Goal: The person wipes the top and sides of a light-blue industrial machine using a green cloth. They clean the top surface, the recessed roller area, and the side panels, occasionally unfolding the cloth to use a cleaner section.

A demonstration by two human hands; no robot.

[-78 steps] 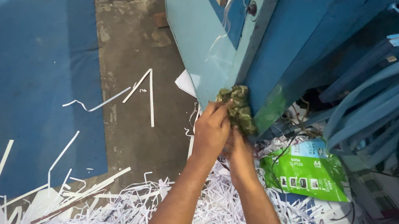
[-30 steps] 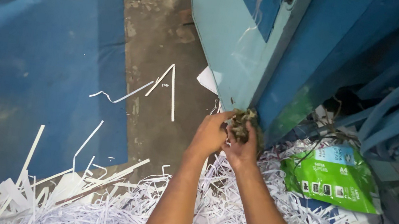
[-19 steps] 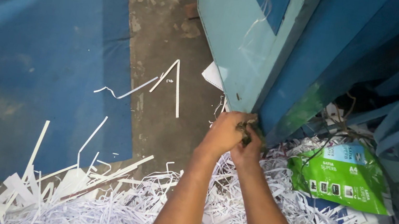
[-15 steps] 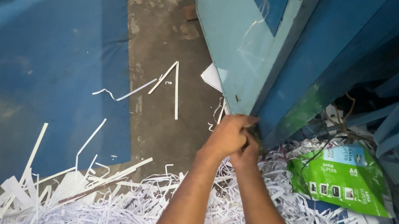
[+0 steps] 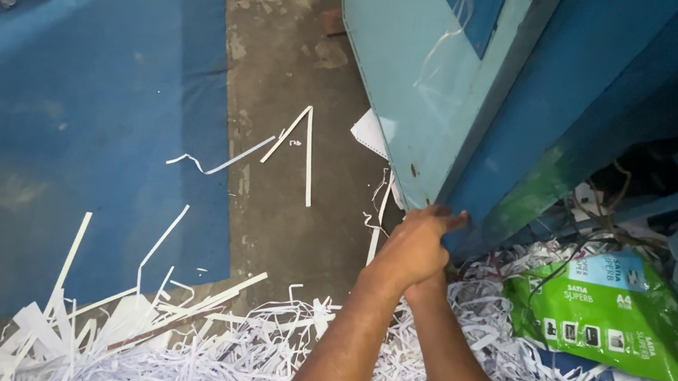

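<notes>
To my right a flat green paper wrapper (image 5: 603, 311) lies on the white shreds (image 5: 501, 367), with a pale blue band on top. A row of small dark squares, probably icons, runs across it.

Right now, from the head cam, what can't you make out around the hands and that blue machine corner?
- Right hand: nearly all covered by the left hand; its grip is unreadable.
- Anything held: hidden inside the two hands.
- Blue machine: cut off by the top and right edges.
- Green paper-ream wrapper: partly buried under paper shreds and a dark cable.
- Forearms: cut off by the bottom edge.
</notes>
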